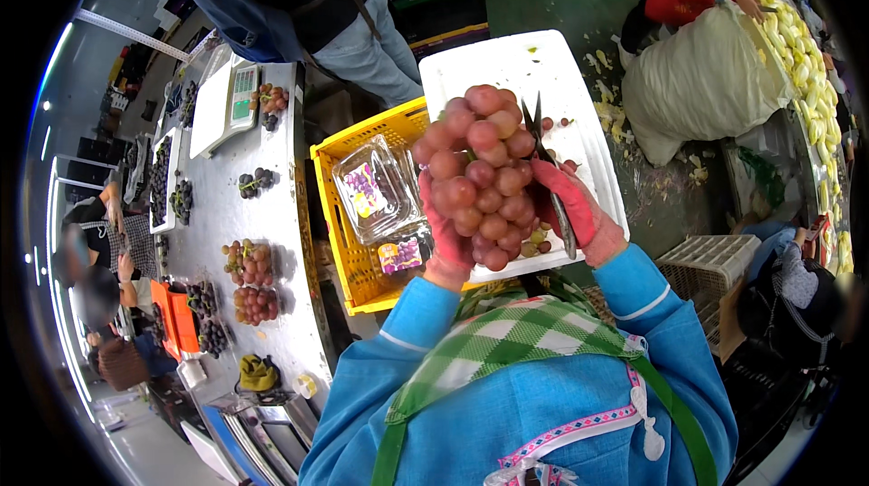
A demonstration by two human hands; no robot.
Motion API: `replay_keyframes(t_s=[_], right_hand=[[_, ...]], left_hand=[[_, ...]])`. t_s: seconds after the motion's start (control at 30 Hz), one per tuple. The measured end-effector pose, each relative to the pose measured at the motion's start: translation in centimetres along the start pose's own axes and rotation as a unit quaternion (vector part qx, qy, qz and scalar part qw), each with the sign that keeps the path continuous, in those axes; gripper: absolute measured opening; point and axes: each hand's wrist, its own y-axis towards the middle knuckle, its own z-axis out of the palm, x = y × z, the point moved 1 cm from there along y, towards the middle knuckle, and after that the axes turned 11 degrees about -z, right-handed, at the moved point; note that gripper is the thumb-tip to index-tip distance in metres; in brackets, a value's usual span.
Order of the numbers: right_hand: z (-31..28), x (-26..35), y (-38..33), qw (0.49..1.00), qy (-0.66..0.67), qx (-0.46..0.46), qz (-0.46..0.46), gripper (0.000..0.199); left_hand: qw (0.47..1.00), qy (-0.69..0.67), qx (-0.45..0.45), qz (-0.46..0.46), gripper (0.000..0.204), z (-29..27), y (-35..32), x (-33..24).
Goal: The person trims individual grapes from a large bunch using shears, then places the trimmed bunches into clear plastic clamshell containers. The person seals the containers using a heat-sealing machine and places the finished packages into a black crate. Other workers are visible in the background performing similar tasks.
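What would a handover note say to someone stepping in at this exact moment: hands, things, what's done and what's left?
Left hand, red-gloved, holds up a bunch of red grapes over the white tray.
Right hand, also gloved, holds scissors with the blades at the bunch's right side.
Done: a few loose grapes lie on the tray.
Left: the bunch is still in hand; clear clamshell boxes sit in the yellow crate.

Both arms in blue sleeves reach forward, left hand [450,246] and right hand [579,213] each closed in a grip.
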Motion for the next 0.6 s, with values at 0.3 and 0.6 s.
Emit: replay_keyframes(t_s=[0.3,0.6], right_hand=[[7.9,-1.9,-3.6,0.913,-0.354,-0.067,-0.19,0.063],[8.0,-6.2,-2.9,0.974,-0.135,-0.078,-0.167,0.067]], left_hand=[[0.977,-0.155,0.135,0.053,0.083,-2.1,-2.3,-1.7],[0.97,0.188,-0.076,0.137,0.081,-0.2,-6.7,-6.9]])
